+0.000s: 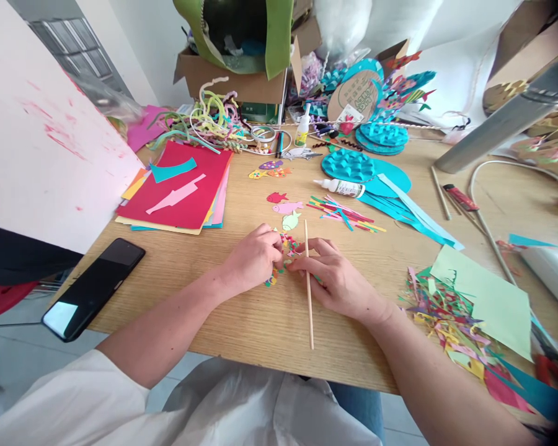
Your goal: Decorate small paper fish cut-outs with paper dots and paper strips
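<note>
My left hand rests over a small heap of coloured paper bits, its fingers bent together at the heap's left side; what they pinch, if anything, is too small to make out. Across from it, my right hand holds a thin wooden stick between its fingers, the stick pointing toward the table's front edge. The right fingertips are close to the bits. Just beyond the hands lie a green paper fish, a pink fish and a red fish.
Stacked coloured paper and a phone lie left. Paper strips, a glue bottle and blue discs are beyond my right hand. Scraps and a metal post stand right; a cardboard box is behind.
</note>
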Demonstrator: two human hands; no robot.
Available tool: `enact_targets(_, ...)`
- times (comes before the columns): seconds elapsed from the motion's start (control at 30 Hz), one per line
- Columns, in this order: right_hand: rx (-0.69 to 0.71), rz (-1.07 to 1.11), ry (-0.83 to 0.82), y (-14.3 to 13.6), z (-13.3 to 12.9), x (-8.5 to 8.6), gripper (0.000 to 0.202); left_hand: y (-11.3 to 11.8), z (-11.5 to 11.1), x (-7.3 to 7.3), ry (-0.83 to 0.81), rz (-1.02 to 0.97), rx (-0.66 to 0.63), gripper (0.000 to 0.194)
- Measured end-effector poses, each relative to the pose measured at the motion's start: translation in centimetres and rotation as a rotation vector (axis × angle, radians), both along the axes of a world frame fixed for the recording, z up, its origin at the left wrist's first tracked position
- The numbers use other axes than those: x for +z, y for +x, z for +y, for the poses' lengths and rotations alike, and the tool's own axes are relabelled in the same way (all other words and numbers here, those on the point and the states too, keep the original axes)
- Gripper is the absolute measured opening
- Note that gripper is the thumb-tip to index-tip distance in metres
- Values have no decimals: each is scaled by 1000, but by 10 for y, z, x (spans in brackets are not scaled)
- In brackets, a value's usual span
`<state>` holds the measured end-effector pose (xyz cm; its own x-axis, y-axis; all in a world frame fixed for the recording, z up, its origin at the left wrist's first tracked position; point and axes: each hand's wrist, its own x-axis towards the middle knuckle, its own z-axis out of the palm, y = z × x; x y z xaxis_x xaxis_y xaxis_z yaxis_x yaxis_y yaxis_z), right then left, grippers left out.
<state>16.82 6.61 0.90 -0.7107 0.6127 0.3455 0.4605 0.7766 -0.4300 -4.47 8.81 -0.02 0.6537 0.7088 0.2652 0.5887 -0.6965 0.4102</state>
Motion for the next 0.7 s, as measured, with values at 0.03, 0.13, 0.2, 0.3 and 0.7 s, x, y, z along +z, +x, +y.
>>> enact_targets(0.03, -5, 5, 1, 1, 0, 0, 25, 0, 0, 0, 0, -5, 4, 26)
enact_targets(0.13, -19, 24, -2, 2, 0, 0, 25, 0, 0, 0, 1, 0, 22, 27)
enact_targets(0.2, -20, 27, -3, 1, 0, 0, 26, 1, 0, 1, 3, 7, 32, 27)
enact_targets(0.3, 2, 20, -11, 0, -1, 1, 26, 2, -1, 1, 12, 8, 24, 26)
enact_targets(0.7, 10, 47, -47, 2, -2, 4, 29, 2, -2, 1, 36, 74, 24, 22)
